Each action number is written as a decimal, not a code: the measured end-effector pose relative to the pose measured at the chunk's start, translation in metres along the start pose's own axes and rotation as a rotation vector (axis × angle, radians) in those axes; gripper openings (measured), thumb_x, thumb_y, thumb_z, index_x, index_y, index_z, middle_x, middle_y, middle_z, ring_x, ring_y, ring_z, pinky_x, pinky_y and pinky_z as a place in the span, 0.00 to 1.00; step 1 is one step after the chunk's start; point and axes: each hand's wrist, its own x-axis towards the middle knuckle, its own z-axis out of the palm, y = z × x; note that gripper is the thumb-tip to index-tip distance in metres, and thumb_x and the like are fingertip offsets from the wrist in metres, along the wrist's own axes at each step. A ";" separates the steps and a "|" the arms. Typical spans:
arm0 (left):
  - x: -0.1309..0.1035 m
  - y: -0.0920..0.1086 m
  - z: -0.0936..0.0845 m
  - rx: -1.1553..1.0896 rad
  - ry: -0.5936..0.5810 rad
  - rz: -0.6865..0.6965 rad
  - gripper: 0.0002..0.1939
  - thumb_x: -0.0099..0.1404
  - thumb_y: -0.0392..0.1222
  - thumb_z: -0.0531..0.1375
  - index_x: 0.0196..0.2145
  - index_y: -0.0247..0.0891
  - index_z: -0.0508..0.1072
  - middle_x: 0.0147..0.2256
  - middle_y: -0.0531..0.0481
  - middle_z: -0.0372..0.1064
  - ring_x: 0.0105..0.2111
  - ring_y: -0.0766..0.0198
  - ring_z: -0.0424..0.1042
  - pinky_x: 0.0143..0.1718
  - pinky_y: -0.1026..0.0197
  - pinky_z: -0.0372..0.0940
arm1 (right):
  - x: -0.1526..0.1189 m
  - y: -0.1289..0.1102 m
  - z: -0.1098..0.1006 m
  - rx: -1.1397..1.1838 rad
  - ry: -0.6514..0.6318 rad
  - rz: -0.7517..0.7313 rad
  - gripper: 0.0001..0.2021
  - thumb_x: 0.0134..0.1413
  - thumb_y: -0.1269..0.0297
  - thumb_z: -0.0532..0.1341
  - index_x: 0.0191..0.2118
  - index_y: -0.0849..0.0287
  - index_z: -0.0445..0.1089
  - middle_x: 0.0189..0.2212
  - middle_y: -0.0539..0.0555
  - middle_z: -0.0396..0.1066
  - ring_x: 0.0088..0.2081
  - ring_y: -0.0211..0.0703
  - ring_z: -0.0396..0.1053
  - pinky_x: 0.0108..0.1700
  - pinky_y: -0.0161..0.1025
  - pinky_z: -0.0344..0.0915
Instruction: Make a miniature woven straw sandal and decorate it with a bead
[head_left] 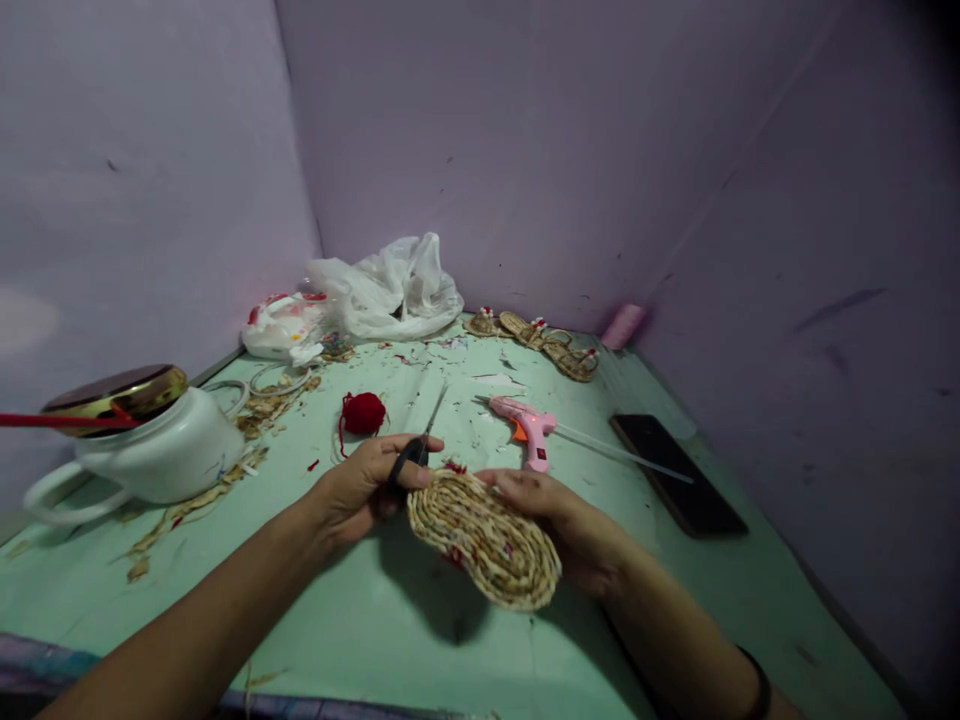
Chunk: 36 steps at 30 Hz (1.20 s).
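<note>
My right hand (559, 510) grips the edge of a woven straw sandal (487, 540), its coiled, braided sole turned up toward me. Bits of red yarn show along its rim. In my left hand (367, 485) is a pair of scissors (410, 462) with black handles and blades pointing up and away. The left fingertips also meet the near left end of the sole. Just beyond that hand lies a ball of red yarn (364, 413). A pink hot glue gun (529, 425) rests past the sandal, a clear glue stick (622, 452) extending from its back.
A white pot (169, 450) with a gold-rimmed lid stands at left, beside dry fibre scraps (270, 405). White plastic bags (397, 290) sit at the back. Several finished straw sandals (566, 355) line the back right, near a pink roll (622, 326). A dark phone (679, 475) lies right.
</note>
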 end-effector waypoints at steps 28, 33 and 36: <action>-0.020 -0.024 0.017 0.819 0.040 0.568 0.19 0.53 0.40 0.58 0.44 0.35 0.67 0.29 0.49 0.69 0.25 0.65 0.66 0.24 0.64 0.61 | 0.011 0.006 -0.006 0.439 -0.105 -0.289 0.16 0.37 0.73 0.62 0.38 0.61 0.68 0.23 0.47 0.68 0.23 0.32 0.64 0.35 0.35 0.69; -0.021 -0.030 0.009 1.312 -0.099 1.094 0.28 0.51 0.33 0.56 0.52 0.34 0.63 0.38 0.42 0.70 0.36 0.55 0.68 0.38 0.52 0.64 | 0.009 0.002 -0.003 0.406 -0.195 -0.072 0.20 0.37 0.71 0.61 0.42 0.63 0.68 0.18 0.46 0.63 0.18 0.31 0.58 0.20 0.27 0.60; -0.018 -0.034 0.007 1.428 -0.120 1.127 0.31 0.50 0.34 0.55 0.54 0.34 0.60 0.40 0.40 0.68 0.37 0.52 0.67 0.36 0.49 0.63 | 0.010 0.002 -0.001 0.397 -0.187 -0.029 0.16 0.38 0.71 0.59 0.39 0.63 0.68 0.14 0.44 0.58 0.15 0.31 0.53 0.16 0.26 0.54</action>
